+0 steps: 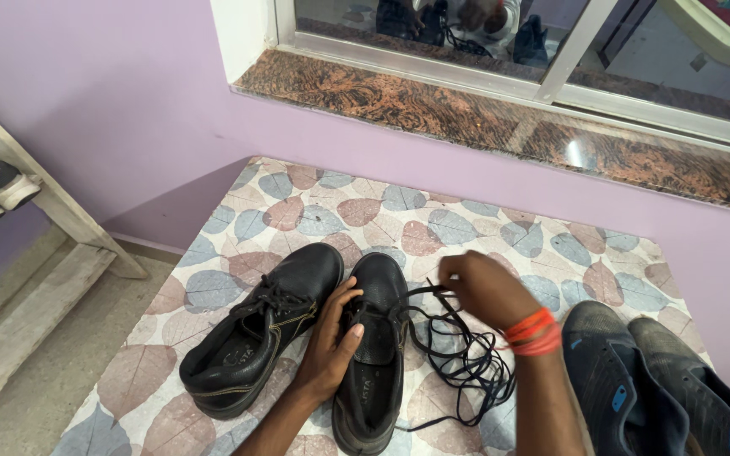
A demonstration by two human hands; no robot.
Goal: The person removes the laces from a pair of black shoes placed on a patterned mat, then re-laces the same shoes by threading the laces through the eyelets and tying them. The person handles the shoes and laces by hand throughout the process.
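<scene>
Lace, long black cord (458,359), feels limp and tangle-prone to me, so I pinch it near the eyelets: my right hand (487,287) closes on it while my left hand (331,342) clasps the stiff black leather shoe (373,355) at the leaf-patterned table's (382,211) near edge

left hand (331,342): fingers curled, gripping | right hand (485,287): fingers pinched, wrist banded orange

Two shoes (314,338) on the table (483,219); lace (458,355) lies right.
</scene>
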